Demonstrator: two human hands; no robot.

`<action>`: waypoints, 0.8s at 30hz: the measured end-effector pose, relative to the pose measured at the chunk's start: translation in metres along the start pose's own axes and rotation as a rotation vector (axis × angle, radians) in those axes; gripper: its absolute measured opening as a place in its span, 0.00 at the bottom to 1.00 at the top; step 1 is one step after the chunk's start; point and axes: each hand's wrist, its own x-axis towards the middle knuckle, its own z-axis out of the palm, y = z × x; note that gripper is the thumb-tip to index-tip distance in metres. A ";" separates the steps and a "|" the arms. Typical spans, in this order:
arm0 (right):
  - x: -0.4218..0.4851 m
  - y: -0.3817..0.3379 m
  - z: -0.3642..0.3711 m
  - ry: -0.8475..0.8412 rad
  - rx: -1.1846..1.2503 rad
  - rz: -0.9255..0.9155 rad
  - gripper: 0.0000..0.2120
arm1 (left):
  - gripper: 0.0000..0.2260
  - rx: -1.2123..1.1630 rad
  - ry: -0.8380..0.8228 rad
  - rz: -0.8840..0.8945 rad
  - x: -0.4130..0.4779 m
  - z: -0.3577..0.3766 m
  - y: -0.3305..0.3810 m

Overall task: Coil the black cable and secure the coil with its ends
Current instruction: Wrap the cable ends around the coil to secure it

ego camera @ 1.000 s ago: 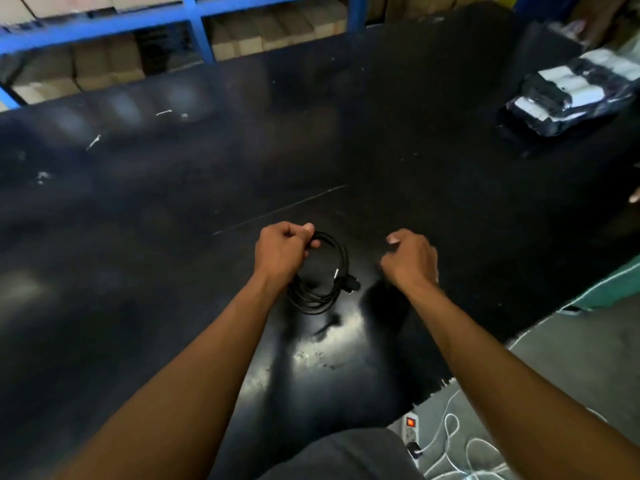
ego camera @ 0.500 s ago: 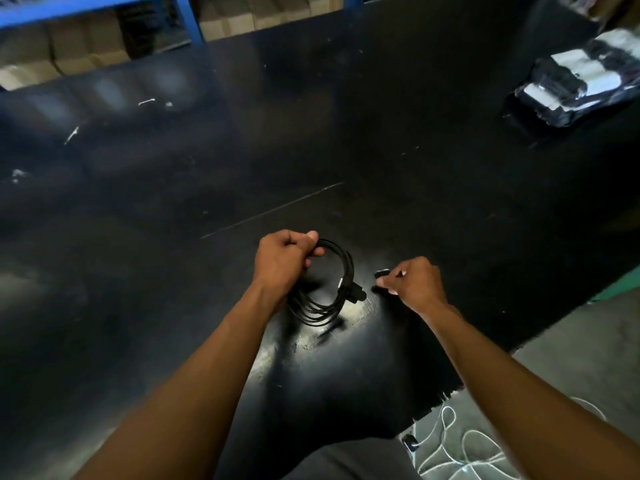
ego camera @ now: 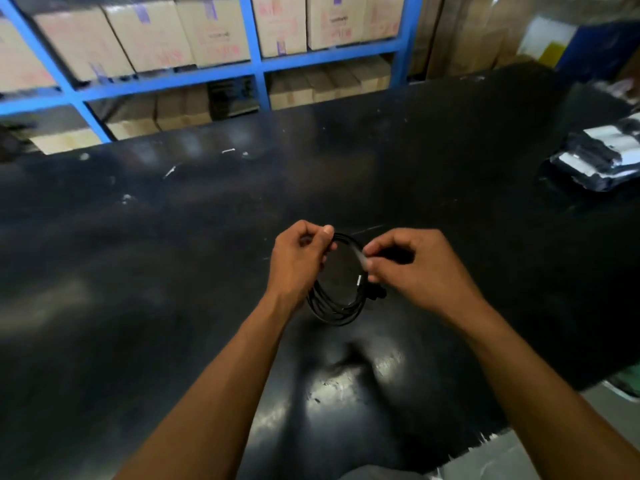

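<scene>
The black cable (ego camera: 334, 308) is wound into a small round coil of several loops, held upright just above the black table (ego camera: 173, 254). My left hand (ego camera: 299, 259) pinches the coil's upper left side between thumb and fingers. My right hand (ego camera: 420, 268) is closed on the coil's right side, where a cable end with a small pale tag sits at my fingertips. A black plug sticks out below that hand. The lower loops hang free.
A pile of bagged black-and-white items (ego camera: 602, 157) lies at the table's far right. Blue shelving (ego camera: 258, 69) with cardboard boxes (ego camera: 211, 29) stands behind the table. The table's front edge runs near my right forearm.
My right hand moved left from the tabletop up to the coil and closed on its right side. The coil rose slightly. The view tilted up, showing the shelves.
</scene>
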 end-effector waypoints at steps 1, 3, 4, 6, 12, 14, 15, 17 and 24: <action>-0.003 -0.002 0.006 -0.047 -0.115 -0.035 0.05 | 0.10 0.005 -0.001 0.025 -0.002 -0.003 0.004; -0.006 -0.003 0.014 -0.077 -0.384 -0.140 0.05 | 0.10 0.022 -0.006 0.065 -0.007 -0.008 0.010; -0.006 -0.003 0.018 -0.067 -0.491 -0.193 0.06 | 0.10 0.034 -0.011 0.078 -0.009 -0.010 0.013; -0.006 -0.006 0.024 -0.031 -0.620 -0.272 0.09 | 0.09 0.051 -0.025 0.094 -0.015 -0.013 0.016; -0.005 -0.009 0.033 0.108 -0.660 -0.411 0.07 | 0.09 0.034 -0.029 0.092 -0.029 -0.015 0.018; -0.007 -0.008 0.036 0.160 -0.632 -0.463 0.05 | 0.09 0.020 -0.031 0.083 -0.031 -0.015 0.019; -0.008 -0.008 0.037 0.190 -0.621 -0.480 0.04 | 0.09 0.011 -0.034 0.081 -0.032 -0.014 0.020; -0.010 -0.007 0.039 0.242 -0.603 -0.493 0.04 | 0.08 0.002 -0.043 0.073 -0.033 -0.013 0.022; -0.008 -0.006 0.043 0.281 -0.626 -0.491 0.03 | 0.08 0.008 -0.066 0.036 -0.034 -0.012 0.025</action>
